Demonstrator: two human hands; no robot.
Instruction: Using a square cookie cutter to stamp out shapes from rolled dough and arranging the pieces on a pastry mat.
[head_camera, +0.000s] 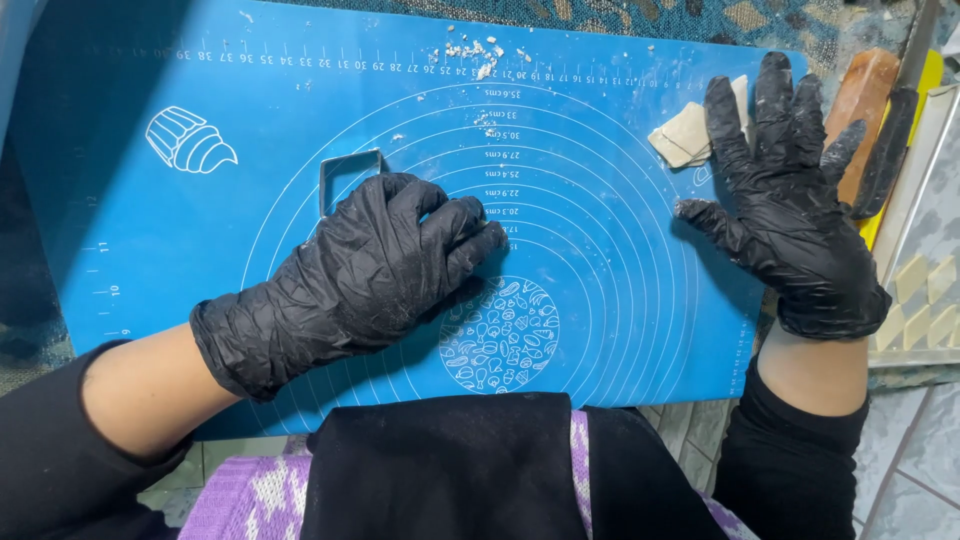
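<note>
A blue mat (200, 250) is spread over the table, and both hands are seen in black gloves. The left hand (385, 255) is laid palm down on the mat with fingers loosely curled, nothing grasped — a metal cutter (345, 170) lies just beside its knuckles, partly hidden. The right hand (785, 215) is spread flat and released near the mat's right edge, with pale dough pieces (685, 135) partly under its fingers. Crumbs (480, 50) are scattered along the far edge.
</note>
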